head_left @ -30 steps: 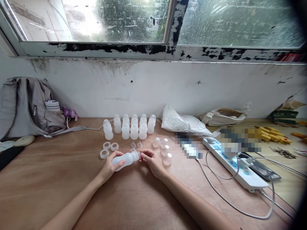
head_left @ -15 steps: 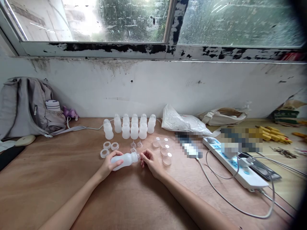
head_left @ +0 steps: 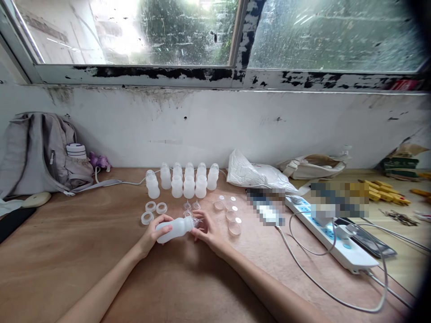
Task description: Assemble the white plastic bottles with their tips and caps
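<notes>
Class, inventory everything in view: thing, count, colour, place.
Held bottle: one, white, centre.
Standing bottles: nine, white, behind.
Rings: three, white, centre left.
Teats: four, clear, centre.
Caps: four, clear, centre right.
Backpack: one, grey, far left.
Flask: one, white, backpack pocket.
Toy: one, purple, beside backpack.
Plastic bag: one, white, back.
Pouch: one, beige, back right.
Power strip: one, white, right.
Phone: one, dark, beside power strip.
Cables: several, pale, right.
Yellow pieces: several, yellow, far right.
Box: one, green, far right.
Window: one, grey, above.
Wall: one, white, behind.
Table: one, brown, underneath.
Left grip: one, around held bottle.
Right grip: one, at its neck.
</notes>
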`<state>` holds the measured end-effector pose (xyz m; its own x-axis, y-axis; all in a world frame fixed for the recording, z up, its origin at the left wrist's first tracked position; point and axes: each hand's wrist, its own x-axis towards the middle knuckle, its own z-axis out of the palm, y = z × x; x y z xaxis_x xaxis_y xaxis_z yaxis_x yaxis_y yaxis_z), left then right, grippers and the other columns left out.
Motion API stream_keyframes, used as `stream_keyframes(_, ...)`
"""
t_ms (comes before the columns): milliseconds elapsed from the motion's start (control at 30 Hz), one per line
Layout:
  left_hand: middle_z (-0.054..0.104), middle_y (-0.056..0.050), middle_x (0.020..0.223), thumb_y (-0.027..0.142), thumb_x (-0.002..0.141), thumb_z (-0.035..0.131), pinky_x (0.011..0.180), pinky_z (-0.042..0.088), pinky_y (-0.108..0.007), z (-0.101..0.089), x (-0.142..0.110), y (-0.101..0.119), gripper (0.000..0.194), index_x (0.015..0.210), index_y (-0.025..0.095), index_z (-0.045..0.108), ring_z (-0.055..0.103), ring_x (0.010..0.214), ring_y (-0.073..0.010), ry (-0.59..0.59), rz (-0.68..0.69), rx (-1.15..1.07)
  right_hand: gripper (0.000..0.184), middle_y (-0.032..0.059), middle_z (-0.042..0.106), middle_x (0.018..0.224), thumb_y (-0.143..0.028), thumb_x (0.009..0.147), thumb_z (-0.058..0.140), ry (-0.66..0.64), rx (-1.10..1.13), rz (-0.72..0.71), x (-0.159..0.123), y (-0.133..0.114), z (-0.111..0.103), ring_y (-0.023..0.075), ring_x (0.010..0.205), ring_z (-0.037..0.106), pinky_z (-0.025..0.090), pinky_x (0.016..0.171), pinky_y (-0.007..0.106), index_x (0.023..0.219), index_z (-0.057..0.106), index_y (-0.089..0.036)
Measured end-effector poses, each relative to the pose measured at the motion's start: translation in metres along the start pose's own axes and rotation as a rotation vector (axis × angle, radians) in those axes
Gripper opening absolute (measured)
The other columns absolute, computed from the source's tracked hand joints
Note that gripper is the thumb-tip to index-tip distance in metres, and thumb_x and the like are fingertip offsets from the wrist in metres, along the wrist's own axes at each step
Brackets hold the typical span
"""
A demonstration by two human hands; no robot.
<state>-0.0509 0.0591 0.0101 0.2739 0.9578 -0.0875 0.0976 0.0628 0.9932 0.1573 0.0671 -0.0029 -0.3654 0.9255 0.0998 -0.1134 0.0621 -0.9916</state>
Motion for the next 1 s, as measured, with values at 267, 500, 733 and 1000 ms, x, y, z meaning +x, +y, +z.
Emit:
stream_keyframes(267, 0.053, -0.001, 0.07, 0.041, 0.07, 0.054, 0.035, 0.036, -0.016, 0.0, -0.001, 0.002, 0.031, 0.088, 0.015, 0.051, 0.051, 0.053, -0.0113, -0.022, -0.021, -0.006, 0.031, -0.0041, 0.052, 0.057, -0.036, 0.063, 0.067, -0.067, -0.113, 0.109, 0.004, 0.012, -0.001, 0.009, 0.045, 0.048, 0.036, 0.038, 0.018, 0.082, 0.051, -0.018)
stream_keyframes(500, 0.052, 0.0, 0.069, 0.041, 0.07, 0.054, 0.036, 0.037, -0.016, 0.0, -0.001, 0.001, 0.031, 0.087, 0.016, 0.051, 0.049, 0.053, -0.0103, 0.0, -0.008, -0.012, 0.05, -0.0037, 0.056, 0.064, -0.033, 0.064, 0.067, -0.093, -0.038, 0.065, 0.002, 0.0, 0.0, 0.0085, 0.046, 0.051, 0.042, 0.04, 0.019, 0.107, 0.045, -0.021)
stream_keyframes(733, 0.053, -0.001, 0.07, 0.04, 0.07, 0.054, 0.034, 0.034, -0.015, 0.0, -0.001, 0.002, 0.03, 0.086, 0.015, 0.051, 0.05, 0.053, -0.0105, -0.006, -0.027, -0.011, 0.03, -0.0038, 0.054, 0.053, -0.038, 0.067, 0.063, -0.056, -0.061, 0.116, 0.005, 0.008, -0.001, 0.0085, 0.04, 0.05, 0.041, 0.038, 0.019, 0.082, 0.052, -0.015)
stream_keyframes(1000, 0.054, -0.001, 0.07, 0.042, 0.068, 0.054, 0.033, 0.032, -0.015, 0.0, -0.001, 0.002, 0.032, 0.086, 0.015, 0.053, 0.05, 0.051, -0.0104, 0.022, -0.032, 0.031, 0.042, 0.001, 0.061, 0.075, -0.036, 0.061, 0.069, -0.081, -0.029, 0.111, 0.003, 0.002, -0.002, 0.0091, 0.05, 0.054, 0.044, 0.042, 0.02, 0.094, 0.055, -0.016)
